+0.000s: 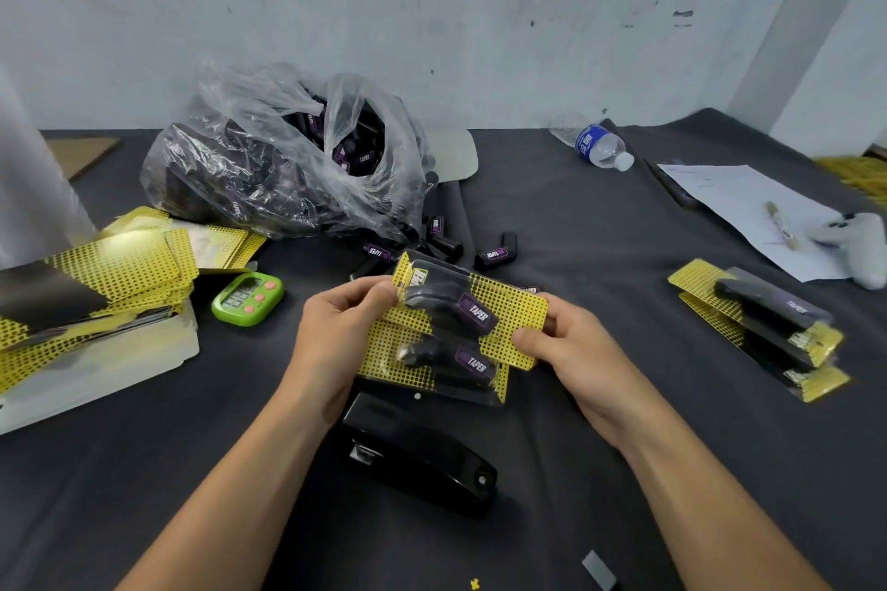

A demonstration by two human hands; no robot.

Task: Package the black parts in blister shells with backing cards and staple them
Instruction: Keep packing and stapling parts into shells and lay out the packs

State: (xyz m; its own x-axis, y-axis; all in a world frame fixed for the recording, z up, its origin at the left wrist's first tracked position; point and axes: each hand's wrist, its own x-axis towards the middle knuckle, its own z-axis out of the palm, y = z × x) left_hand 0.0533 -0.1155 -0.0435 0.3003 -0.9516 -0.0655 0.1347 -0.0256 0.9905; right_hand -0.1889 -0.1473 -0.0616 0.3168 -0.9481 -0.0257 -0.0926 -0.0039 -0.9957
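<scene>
Both hands hold a blister pack (499, 307) above the table: a yellow dotted backing card with a black part labelled TAPER under a clear shell. My left hand (336, 331) pinches its left end and my right hand (571, 350) pinches its right end. A second pack (432, 365) lies flat right under it. A black stapler (422, 456) rests on the cloth just in front of the packs. Loose black parts (497, 250) lie behind, spilling from a clear plastic bag (288, 158) full of them. Yellow backing cards (110, 274) are stacked at the left.
Finished packs (768, 326) pile up at the right. A green timer (247, 298) sits left of my hands. At the back right lie a water bottle (600, 146), a paper sheet (749, 211) with a pen and a white object (864, 250). Dark cloth covers the table.
</scene>
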